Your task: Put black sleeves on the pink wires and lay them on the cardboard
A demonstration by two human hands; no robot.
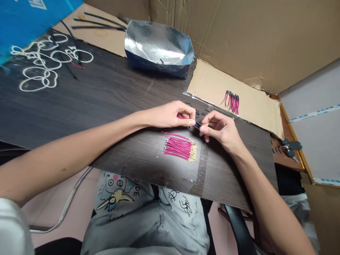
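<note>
Pinching a red wire (181, 117) in the left hand (174, 115), thumb and fingertips closed on it, its end reaching a small black piece (197, 125) between both hands. Gripping that black piece in the right hand (221, 130), thumb against index fingertip, other fingers loosely curled. Working above the dark wood-grain table (92, 92), just beyond a pile of red wires (177, 147) with gold-coloured ends toward the right. Seeing short black tubes (205, 112) scattered behind the fingers. Noting a bunch of black-tipped red wires (233, 102) on the cardboard strip (255, 109) to the right, and a foil-lined bag (159, 44) farther back, dark blue outside. Finding long black tubes (97, 27) left of that bag, and tangled white bands (45, 79) nearer the left edge. Spotting keys (290, 146) at far right.

Reading "ODE" on the printed grey trousers (122, 226), near a cartoon face; cannot make out the scribbled script on the other leg. Cannot read the cut-off white lettering on the blue item (26, 32) at upper left either.
</note>
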